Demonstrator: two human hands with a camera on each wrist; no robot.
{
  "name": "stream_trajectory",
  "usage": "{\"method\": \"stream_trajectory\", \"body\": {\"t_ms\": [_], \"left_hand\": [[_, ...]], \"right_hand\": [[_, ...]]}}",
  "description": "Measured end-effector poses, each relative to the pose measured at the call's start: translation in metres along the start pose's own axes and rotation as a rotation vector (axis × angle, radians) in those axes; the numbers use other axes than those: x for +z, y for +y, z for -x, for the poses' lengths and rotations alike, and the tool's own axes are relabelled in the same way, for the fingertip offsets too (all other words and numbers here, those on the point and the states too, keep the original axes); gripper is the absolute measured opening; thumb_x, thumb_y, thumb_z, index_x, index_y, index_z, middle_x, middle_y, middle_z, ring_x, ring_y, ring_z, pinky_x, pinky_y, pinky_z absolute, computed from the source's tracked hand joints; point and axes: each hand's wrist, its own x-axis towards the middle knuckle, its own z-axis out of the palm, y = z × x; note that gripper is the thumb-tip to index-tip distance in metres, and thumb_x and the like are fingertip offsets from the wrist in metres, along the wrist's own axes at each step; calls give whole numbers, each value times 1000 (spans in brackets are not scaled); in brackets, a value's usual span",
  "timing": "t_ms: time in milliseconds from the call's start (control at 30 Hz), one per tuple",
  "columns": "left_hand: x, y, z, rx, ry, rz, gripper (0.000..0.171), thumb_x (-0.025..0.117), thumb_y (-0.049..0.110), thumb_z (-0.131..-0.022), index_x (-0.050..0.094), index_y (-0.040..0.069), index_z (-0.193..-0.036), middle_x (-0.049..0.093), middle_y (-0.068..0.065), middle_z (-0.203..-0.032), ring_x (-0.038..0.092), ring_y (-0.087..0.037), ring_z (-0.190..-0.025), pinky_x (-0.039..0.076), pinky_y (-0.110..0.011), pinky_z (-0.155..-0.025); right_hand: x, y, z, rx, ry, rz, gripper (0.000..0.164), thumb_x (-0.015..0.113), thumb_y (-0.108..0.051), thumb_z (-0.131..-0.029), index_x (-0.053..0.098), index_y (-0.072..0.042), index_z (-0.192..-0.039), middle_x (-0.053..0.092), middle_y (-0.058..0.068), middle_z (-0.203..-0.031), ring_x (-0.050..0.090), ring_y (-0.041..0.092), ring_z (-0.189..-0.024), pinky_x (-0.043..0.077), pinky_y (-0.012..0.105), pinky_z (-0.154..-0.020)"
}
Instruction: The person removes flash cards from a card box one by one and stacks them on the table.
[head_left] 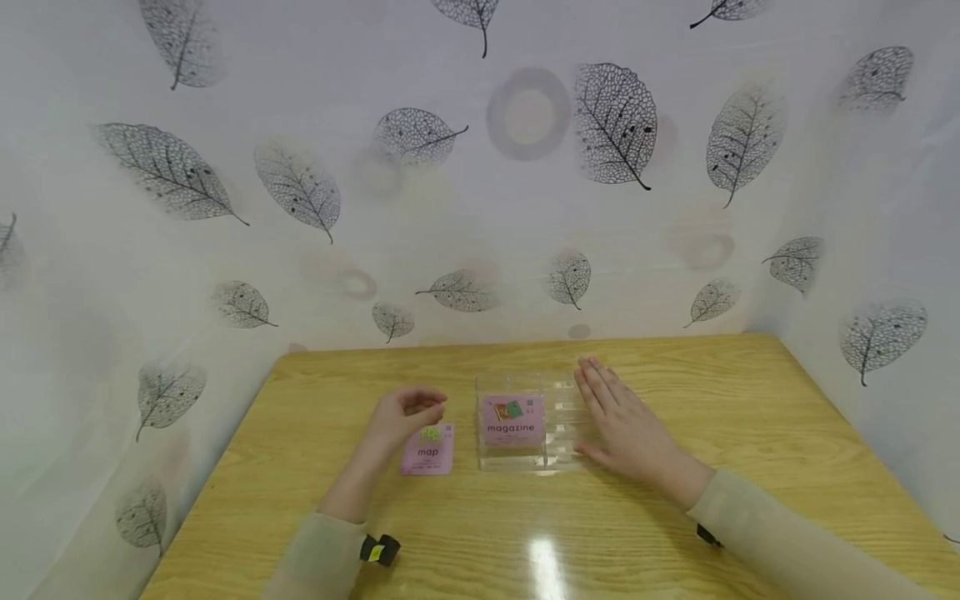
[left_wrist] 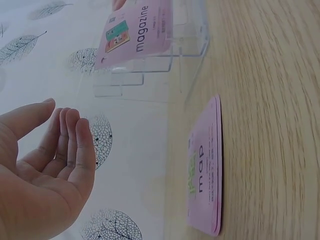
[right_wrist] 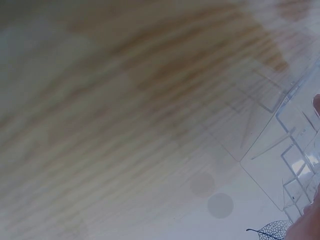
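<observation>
A clear plastic stepped card holder (head_left: 561, 457) stands on the table with a pink "magazine" card (head_left: 513, 422) in its left section. My right hand (head_left: 627, 427) lies with straight fingers against the holder's right side. To the left of the holder lies a small stack of pink cards (left_wrist: 206, 175), the top one reading "map". Just above that stack hovers my left hand (head_left: 405, 415), its fingers loosely bent and nothing held. The left wrist view shows this hand (left_wrist: 52, 175) apart from both cards and holder. Only a blurred edge of the right hand (right_wrist: 306, 226) appears in the right wrist view.
The wood-grain table (head_left: 465, 533) reaches back to a pale curtain (head_left: 480, 217) printed with leaves, which also closes off both sides. Black wrist straps (head_left: 380, 550) sit by the sleeves. Light reflects off the table's front part.
</observation>
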Motion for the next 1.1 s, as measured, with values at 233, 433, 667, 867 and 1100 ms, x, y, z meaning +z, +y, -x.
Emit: {"method": "stream_trajectory", "body": {"t_ms": [233,433,667,867,1100], "left_hand": [[6,3,-5,30,-2,12,23,71,4,-99,71,-2,-121,74,-21,-117,71,-12,-95,62,-37,-98],[10,5,-5,69,-34,16,23,69,2,-100,69,-7,-121,71,-29,-119,73,-14,-96,64,-32,-94],[17,3,-6,49,-13,15,21,70,2,-99,71,-4,-119,73,-27,-118,73,-12,-93,64,-28,-91],[21,0,-8,43,-6,36,21,71,1,-98,71,-3,-119,73,-27,-118,72,-10,-92,63,-26,-90],[24,2,-10,54,-8,63,22,71,0,-97,71,-4,-118,74,-25,-115,72,-10,-92,63,-25,-89]], "right_hand": [[-2,1,-2,13,-14,-14,116,72,-64,-91,21,10,-163,17,28,-174,19,44,-163,20,51,-135],[-2,0,-1,14,-7,-25,114,73,-64,-90,24,9,-163,15,28,-175,21,45,-162,20,51,-134],[1,-2,3,21,-17,-24,113,70,-64,-92,22,7,-164,14,26,-176,20,43,-163,14,48,-135],[1,-3,4,17,-1,-24,112,69,-64,-93,22,8,-164,15,25,-176,21,43,-162,-1,41,-136],[1,-2,3,12,25,-26,113,72,-64,-91,24,8,-163,17,26,-175,23,44,-161,-11,35,-134]]}}
